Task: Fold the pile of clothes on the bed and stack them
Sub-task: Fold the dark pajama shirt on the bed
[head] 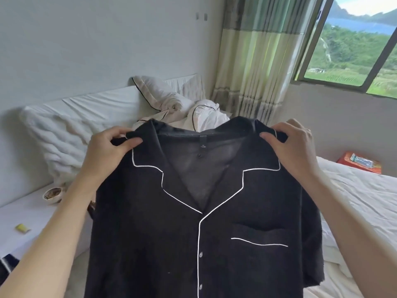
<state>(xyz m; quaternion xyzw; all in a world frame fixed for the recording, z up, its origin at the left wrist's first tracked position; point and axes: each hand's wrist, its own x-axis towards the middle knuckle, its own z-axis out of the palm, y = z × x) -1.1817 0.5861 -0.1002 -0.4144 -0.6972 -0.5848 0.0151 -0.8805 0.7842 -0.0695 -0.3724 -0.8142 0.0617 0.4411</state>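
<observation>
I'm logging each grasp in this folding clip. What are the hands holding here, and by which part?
Both hold the black shirt up by its shoulders: the left hand pinches one beside the collar, the right hand the other.

The black pajama shirt (193,244) is matt cloth, perhaps slightly sheer at the back; white bedsheet (365,201) is wrinkled fabric.

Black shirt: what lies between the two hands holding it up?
In the head view, the black shirt's open collar spans between the left hand and right hand; crumpled white clothes show behind it.
</observation>
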